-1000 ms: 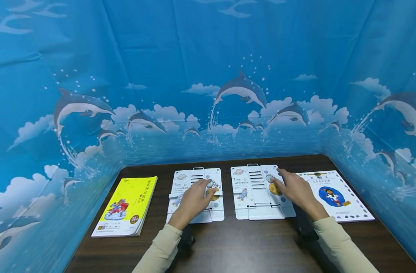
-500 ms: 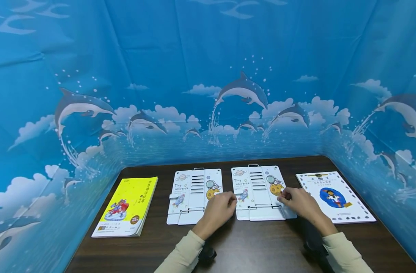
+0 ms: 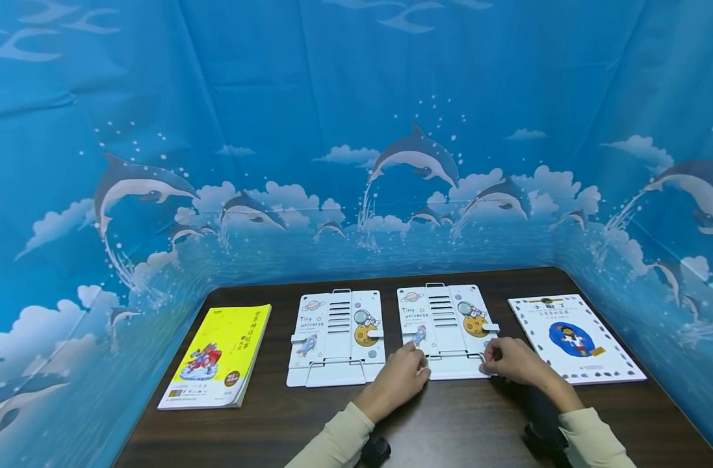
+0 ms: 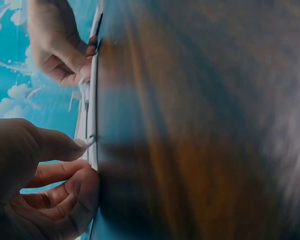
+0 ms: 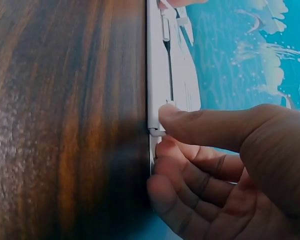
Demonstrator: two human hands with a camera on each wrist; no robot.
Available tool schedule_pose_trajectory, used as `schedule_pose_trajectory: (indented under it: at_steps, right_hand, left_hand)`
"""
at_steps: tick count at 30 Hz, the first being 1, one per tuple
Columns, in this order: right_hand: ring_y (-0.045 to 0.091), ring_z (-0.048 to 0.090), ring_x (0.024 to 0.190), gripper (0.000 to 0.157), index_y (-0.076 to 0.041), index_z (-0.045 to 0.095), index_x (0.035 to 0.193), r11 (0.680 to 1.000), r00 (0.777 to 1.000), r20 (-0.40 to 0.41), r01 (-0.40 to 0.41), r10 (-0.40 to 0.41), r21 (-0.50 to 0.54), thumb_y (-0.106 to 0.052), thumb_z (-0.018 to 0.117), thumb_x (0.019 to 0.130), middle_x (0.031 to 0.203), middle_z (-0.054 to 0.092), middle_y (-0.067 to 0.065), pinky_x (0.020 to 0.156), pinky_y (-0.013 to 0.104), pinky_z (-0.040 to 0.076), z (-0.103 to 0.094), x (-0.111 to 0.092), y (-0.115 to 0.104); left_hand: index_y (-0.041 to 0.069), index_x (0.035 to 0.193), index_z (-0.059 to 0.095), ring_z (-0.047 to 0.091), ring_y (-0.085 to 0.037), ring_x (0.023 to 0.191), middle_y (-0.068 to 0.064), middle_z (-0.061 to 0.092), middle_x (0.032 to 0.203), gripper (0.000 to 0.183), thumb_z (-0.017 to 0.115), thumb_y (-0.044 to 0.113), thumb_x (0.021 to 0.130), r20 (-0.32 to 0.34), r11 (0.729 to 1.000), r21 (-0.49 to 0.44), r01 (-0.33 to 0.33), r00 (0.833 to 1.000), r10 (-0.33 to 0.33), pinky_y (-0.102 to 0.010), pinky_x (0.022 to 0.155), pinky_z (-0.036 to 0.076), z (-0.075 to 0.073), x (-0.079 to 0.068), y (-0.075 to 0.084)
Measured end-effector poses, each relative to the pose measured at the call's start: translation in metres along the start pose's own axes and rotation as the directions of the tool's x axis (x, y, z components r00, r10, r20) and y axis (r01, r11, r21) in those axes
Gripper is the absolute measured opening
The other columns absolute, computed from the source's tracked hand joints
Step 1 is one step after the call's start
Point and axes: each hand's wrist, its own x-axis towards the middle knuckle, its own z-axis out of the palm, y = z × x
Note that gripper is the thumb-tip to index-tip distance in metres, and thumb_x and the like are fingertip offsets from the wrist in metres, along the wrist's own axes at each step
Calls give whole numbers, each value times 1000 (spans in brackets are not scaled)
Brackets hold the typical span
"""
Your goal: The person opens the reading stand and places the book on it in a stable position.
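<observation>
Two white book stands printed "Tiny universe" lie folded flat on the table. Both hands are at the front edge of the right book stand (image 3: 448, 325). My left hand (image 3: 398, 380) pinches its front left corner; in the left wrist view the thumb (image 4: 65, 144) sits on a small wire at the edge, index finger curled below. At the front right corner, my right hand (image 3: 517, 361) pinches the end of the bent wire (image 5: 159, 133) between thumb and fingers. Beside my left hand lies the left book stand (image 3: 338, 335), its wire rest across the lower part.
A yellow book (image 3: 218, 354) lies at the table's left side. To the right lies a white book (image 3: 575, 338) with a blue round picture, close to my right hand. The dark wooden table (image 3: 450, 422) is ringed by a blue dolphin curtain (image 3: 356, 130) at the back and sides.
My left hand has left the left book stand and moved right to the right stand's front left corner. My right hand has slid down the right stand's side to its front right corner.
</observation>
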Motion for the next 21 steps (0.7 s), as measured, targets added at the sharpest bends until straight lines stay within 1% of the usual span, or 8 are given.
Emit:
schedule_pose_trajectory:
  at_steps: [3,6,9,11,16,21]
  right_hand:
    - [14,58,61,19,-9,66,86,1000,1000,21,16,-17,27,-14,85,88,74,61,0,55,29,52,-1,-2,1]
    - [15,59,65,19,-7,66,89,998,998,49,24,-27,63,-9,85,87,75,62,1,57,29,53,-3,-3,2]
    - [16,60,69,18,-6,66,91,995,997,79,10,-17,94,-5,83,87,76,62,2,60,30,54,-5,-4,2]
    - [16,61,70,16,-5,66,92,995,996,90,0,-9,101,-3,81,87,77,63,3,61,30,54,-5,-5,2]
    - [15,59,69,16,-7,67,89,997,999,48,-23,20,74,-4,83,86,76,62,2,60,30,54,-3,-3,1]
    - [15,58,66,17,-8,68,85,998,999,1,-42,42,52,-5,85,83,73,62,1,59,30,53,0,-3,0]
  left_hand:
    - [6,89,75,55,-6,66,0,62,85,9,78,13,93,-11,1000,-1,1,1000,-1,-18,58,46,3,0,2]
    - [8,87,74,50,-5,65,3,59,82,11,80,16,91,-16,1000,-10,19,1000,-19,-18,58,42,5,0,2]
    - [10,86,72,47,-3,67,5,57,80,15,83,19,89,5,998,-37,52,999,-52,-17,60,41,7,1,2]
    - [12,86,70,46,-2,69,6,58,80,18,86,21,87,18,997,-38,60,998,-59,-16,61,41,6,1,2]
    - [13,84,67,48,1,67,7,61,77,22,89,19,85,32,996,-59,62,998,-60,-16,60,42,4,2,1]
    - [13,79,69,51,7,61,10,69,69,22,91,14,82,39,980,-167,106,994,-101,-14,57,42,4,4,-1]
